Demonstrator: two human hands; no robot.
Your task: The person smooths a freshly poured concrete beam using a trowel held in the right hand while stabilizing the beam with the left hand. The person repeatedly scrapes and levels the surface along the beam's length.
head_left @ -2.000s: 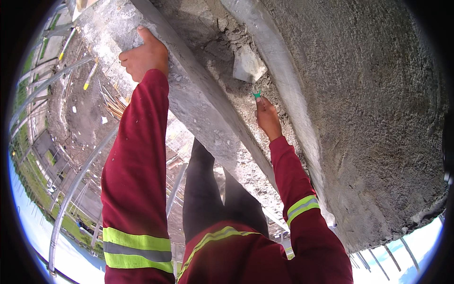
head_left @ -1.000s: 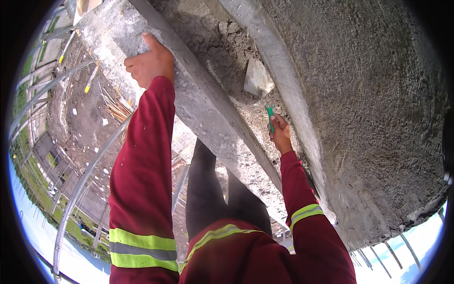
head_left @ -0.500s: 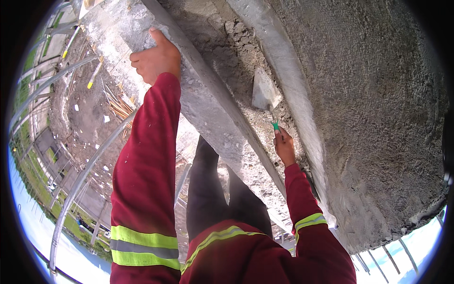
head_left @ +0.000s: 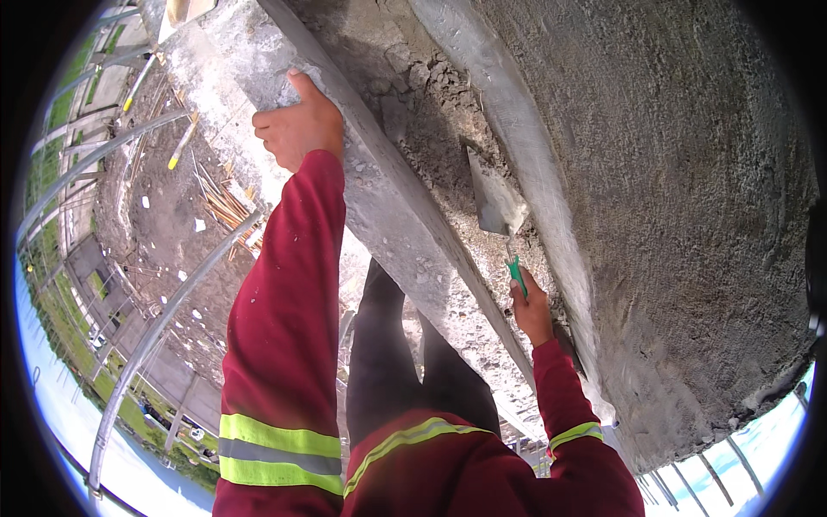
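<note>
Single head-worn fisheye view, facing down from above, fairly near left hand (head_left: 303, 127) and right hand (head_left: 532, 308).

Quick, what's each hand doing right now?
Left hand: open, thumb spread, over the pale ledge.
Right hand: closed, holding the trowel by its green handle.

left grip (head_left: 301, 125): thumb spread | right grip (head_left: 531, 308): curled closed | both arms (head_left: 289, 310): forward
</note>
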